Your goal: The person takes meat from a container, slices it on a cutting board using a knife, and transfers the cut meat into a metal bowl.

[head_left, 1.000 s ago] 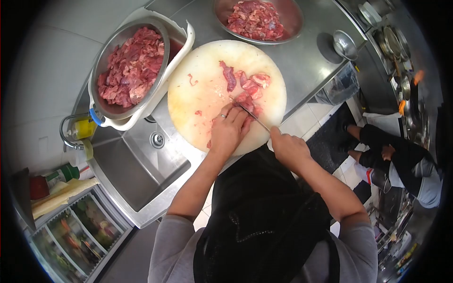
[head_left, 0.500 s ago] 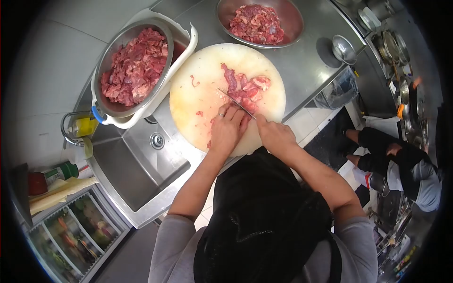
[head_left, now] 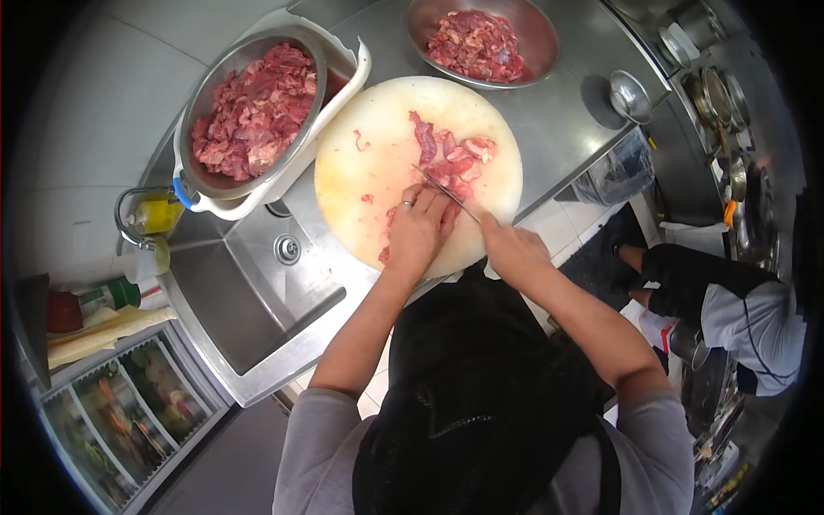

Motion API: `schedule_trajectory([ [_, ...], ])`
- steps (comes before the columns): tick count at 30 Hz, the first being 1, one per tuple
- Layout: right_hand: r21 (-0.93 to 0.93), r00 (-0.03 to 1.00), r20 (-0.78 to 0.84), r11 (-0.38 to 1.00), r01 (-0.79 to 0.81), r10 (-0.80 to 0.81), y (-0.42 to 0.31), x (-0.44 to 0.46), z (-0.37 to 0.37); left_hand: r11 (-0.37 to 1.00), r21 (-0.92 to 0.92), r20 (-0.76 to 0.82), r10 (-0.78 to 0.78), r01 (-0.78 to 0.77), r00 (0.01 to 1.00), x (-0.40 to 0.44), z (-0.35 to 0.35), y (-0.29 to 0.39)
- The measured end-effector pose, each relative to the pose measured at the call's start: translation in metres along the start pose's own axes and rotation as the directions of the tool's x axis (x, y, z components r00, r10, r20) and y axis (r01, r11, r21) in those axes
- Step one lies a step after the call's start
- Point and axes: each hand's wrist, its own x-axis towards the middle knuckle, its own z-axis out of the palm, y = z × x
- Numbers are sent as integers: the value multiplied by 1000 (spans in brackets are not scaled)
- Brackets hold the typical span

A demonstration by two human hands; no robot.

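A round white cutting board carries several pieces of raw meat. My right hand is closed round the handle of a knife, whose blade points up and left over the meat. Beside the blade, my left hand presses on meat with its fingers bent together; the piece under it is mostly hidden. More meat strips lie along the left side of that hand. At the upper left a metal bowl heaped with meat rests in a white tub. Another metal bowl behind the board also holds meat.
A steel sink lies left of the board. A tap and yellow bottle stand by the wall. To the right are a strainer, a lined bin and a person. A glass-topped food case is at the lower left.
The knife and my right hand first moved left, then slightly right and down. My left hand stays on the meat. The other person has shifted position, and the view has moved slightly.
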Motion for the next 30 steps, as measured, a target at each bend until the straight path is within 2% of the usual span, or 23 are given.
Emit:
schedule_trajectory([
  [3, -24, 997, -45, 998, 64, -65, -4, 7, 0, 1000, 26, -23, 0, 0, 1000, -4, 5, -4],
  [5, 3, 1000, 23, 1000, -19, 19, 7, -24, -7, 999, 28, -32, -32, 33, 999, -4, 5, -5],
  [12, -27, 1000, -24, 999, 20, -20, 11, -10, -1, 999, 33, -14, -24, 24, 1000, -2, -1, -1],
  [17, -8, 994, 79, 997, -82, 82, 32, -61, -12, 997, 58, -48, -48, 51, 998, -8, -4, 1],
  [21, -33, 995, 80, 998, -54, 57, 46, -55, -12, 993, 63, -51, -93, 97, 994, -18, -20, 1],
  [24, -107, 987, -91, 986, 124, -134, 60, -33, -30, 962, -145, -19, -235, 230, 972, -23, -33, -9],
  [27, -174, 981, -114, 975, 139, -160, 61, 7, -41, 937, -250, -39, -259, 242, 965, -24, -37, -23],
  [28, -175, 980, -124, 975, 136, -159, 57, 11, -47, 886, -310, -11, -365, 344, 931, -27, -33, -28],
  [29, -144, 981, -119, 980, 136, -153, 53, 14, -52, 889, -309, -14, -359, 337, 933, -28, -28, -35],
  [30, -111, 983, -111, 984, 137, -149, 51, 14, -55, 805, -396, -11, -484, 441, 875, -27, -27, -38],
])
